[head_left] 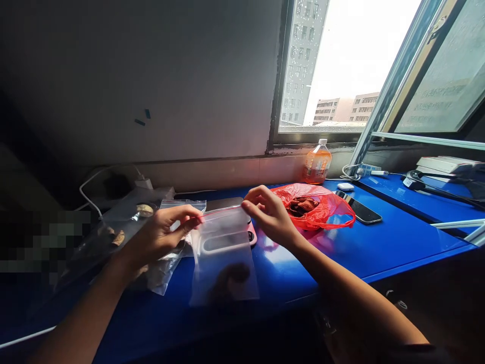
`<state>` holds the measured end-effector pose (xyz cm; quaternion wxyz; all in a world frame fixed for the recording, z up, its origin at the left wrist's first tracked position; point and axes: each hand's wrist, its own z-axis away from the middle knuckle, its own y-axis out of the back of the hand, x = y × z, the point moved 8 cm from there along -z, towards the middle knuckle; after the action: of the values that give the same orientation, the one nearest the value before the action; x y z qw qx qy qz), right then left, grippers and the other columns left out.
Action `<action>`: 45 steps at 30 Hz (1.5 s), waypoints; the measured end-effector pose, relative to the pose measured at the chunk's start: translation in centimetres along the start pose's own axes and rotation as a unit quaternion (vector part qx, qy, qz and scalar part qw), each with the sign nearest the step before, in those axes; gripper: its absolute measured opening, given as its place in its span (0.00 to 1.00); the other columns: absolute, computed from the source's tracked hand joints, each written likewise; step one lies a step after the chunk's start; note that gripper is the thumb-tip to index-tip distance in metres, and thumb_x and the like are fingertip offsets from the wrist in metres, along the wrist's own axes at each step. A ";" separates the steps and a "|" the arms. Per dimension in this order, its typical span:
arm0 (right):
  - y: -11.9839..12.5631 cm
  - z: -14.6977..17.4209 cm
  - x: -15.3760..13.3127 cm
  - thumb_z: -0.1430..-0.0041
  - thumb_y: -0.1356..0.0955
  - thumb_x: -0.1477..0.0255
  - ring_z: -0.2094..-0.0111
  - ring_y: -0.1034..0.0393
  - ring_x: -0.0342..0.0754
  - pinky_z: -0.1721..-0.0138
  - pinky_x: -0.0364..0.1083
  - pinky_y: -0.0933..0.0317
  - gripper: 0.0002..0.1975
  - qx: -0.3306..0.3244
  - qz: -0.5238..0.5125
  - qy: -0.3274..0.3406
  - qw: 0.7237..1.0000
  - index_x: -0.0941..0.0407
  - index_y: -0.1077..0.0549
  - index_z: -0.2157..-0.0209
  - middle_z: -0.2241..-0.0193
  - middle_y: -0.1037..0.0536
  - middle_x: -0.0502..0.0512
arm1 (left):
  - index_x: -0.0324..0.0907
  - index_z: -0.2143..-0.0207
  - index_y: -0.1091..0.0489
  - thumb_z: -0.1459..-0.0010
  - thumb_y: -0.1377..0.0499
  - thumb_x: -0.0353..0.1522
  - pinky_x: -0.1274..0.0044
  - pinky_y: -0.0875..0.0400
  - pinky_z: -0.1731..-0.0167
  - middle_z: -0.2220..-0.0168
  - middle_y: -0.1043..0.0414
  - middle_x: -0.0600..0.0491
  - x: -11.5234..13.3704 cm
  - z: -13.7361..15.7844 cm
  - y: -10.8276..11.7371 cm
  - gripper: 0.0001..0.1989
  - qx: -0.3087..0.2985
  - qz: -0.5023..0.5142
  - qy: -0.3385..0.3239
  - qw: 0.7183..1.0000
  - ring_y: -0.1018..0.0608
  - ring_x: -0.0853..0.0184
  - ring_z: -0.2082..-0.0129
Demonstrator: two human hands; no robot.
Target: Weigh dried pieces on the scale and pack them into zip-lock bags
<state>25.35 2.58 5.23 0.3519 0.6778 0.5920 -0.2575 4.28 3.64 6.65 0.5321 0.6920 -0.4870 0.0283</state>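
Observation:
A clear zip-lock bag [223,242] with a red strip along its top hangs between my hands, above the blue table. Some dark brown pieces [232,277] show at its lower part; I cannot tell if they are inside or a reflection. My left hand [172,230] pinches the bag's upper left corner. At the upper right corner, my right hand [271,215] grips the same edge between thumb and fingers. Behind the bag lies a pink-edged object [252,236], mostly hidden. Just beyond my right hand sits a red plastic bag [333,212] holding dark brown dried pieces [303,205].
Clear bags with pale brown chunks [144,208] lie at the left, near a white charger [143,182]. An orange drink bottle [317,163] stands by the window. A phone [361,210] and a white earphone case [345,187] rest at the right. A metal ladder-like frame [373,121] rises there.

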 end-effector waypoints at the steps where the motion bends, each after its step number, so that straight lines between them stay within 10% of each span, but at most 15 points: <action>1: 0.6 -0.1 0.7 0.41 0.32 0.58 0.70 0.38 0.42 0.68 0.43 0.42 0.14 0.026 -0.023 -0.020 0.999 0.55 0.34 0.63 0.70 0.33 0.48 | 0.43 0.68 0.27 0.42 0.41 0.39 0.77 0.32 0.73 0.73 0.27 0.55 0.1 -0.3 0.7 0.09 0.015 0.017 -0.006 1.000 0.27 0.69 0.75; 4: 0.9 0.0 3.4 0.40 0.35 0.56 0.71 0.38 0.42 0.68 0.44 0.42 0.15 0.041 -0.043 -0.082 0.995 0.55 0.35 0.62 0.72 0.34 0.47 | 0.43 0.69 0.26 0.45 0.38 0.36 0.77 0.32 0.75 0.76 0.28 0.57 1.0 -1.8 3.7 0.06 0.098 0.034 -0.022 0.994 0.29 0.71 0.77; 10: -5.4 2.2 5.1 0.47 0.31 0.51 0.73 0.35 0.41 0.72 0.42 0.39 0.22 -0.150 -0.224 -0.246 0.931 0.55 0.34 0.64 0.72 0.30 0.48 | 0.41 0.63 0.25 0.44 0.36 0.34 0.76 0.33 0.71 0.77 0.30 0.62 4.0 -2.3 8.8 0.07 0.365 0.017 -0.045 0.930 0.28 0.74 0.76; 14: -7.3 4.0 2.2 0.52 0.29 0.47 0.67 0.28 0.47 0.76 0.43 0.34 0.30 -0.163 -0.414 -0.298 0.845 0.54 0.34 0.57 0.62 0.26 0.55 | 0.43 0.60 0.29 0.37 0.43 0.39 0.73 0.33 0.67 0.73 0.29 0.64 5.3 -2.1 6.4 0.09 0.333 0.029 -0.072 0.940 0.27 0.75 0.73; 17: -5.4 4.6 1.7 0.53 0.28 0.47 0.66 0.26 0.48 0.82 0.40 0.35 0.31 -0.122 -0.424 -0.297 0.847 0.53 0.35 0.56 0.60 0.25 0.54 | 0.45 0.66 0.29 0.38 0.43 0.43 0.75 0.33 0.73 0.76 0.28 0.61 5.8 -2.5 4.0 0.12 0.257 0.002 -0.090 0.962 0.29 0.74 0.78; 22: 1.8 5.0 4.1 0.51 0.25 0.57 0.70 0.27 0.45 0.80 0.39 0.34 0.24 0.009 -0.294 -0.284 0.913 0.54 0.34 0.59 0.70 0.24 0.51 | 0.44 0.70 0.25 0.38 0.42 0.42 0.75 0.27 0.65 0.61 0.25 0.52 7.6 -3.5 0.8 0.14 0.128 -0.055 -0.222 0.965 0.24 0.68 0.65; 29: 13.9 10.0 2.8 0.52 0.24 0.59 0.69 0.26 0.49 0.73 0.47 0.28 0.23 0.204 -0.046 -0.214 0.954 0.56 0.30 0.59 0.65 0.23 0.56 | 0.46 0.46 0.36 0.39 0.41 0.38 0.73 0.25 0.64 0.50 0.34 0.48 5.5 -5.7 -6.5 0.19 0.055 -0.051 -0.131 0.989 0.25 0.69 0.64; 32: 18.0 13.7 1.1 0.49 0.26 0.59 0.64 0.26 0.53 0.69 0.50 0.27 0.19 0.303 0.155 -0.137 0.930 0.55 0.28 0.60 0.61 0.25 0.58 | 0.43 0.45 0.37 0.41 0.39 0.35 0.64 0.28 0.55 0.49 0.32 0.44 6.2 -6.4 -10.9 0.22 0.004 -0.155 -0.162 0.974 0.26 0.59 0.54; 35: 17.8 15.5 0.0 0.48 0.27 0.59 0.60 0.26 0.55 0.64 0.52 0.27 0.17 0.261 0.318 -0.062 0.909 0.53 0.27 0.59 0.58 0.25 0.59 | 0.41 0.50 0.31 0.43 0.38 0.32 0.58 0.35 0.50 0.47 0.31 0.40 6.8 -8.0 -13.6 0.17 -0.024 -0.213 -0.169 0.962 0.31 0.51 0.48; 45: 15.8 13.4 -3.3 0.44 0.31 0.67 0.65 0.25 0.54 0.70 0.48 0.35 0.18 0.236 0.593 0.104 0.762 0.55 0.33 0.52 0.62 0.22 0.60 | 0.39 0.73 0.28 0.42 0.47 0.36 0.74 0.36 0.72 0.75 0.26 0.51 4.9 -12.0 -12.2 0.13 -0.019 -0.028 -0.029 0.999 0.28 0.65 0.73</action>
<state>41.24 -10.76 2.21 0.1992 0.9780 0.0252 -0.0565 21.23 9.13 5.93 0.5310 0.6956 -0.4836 -0.0161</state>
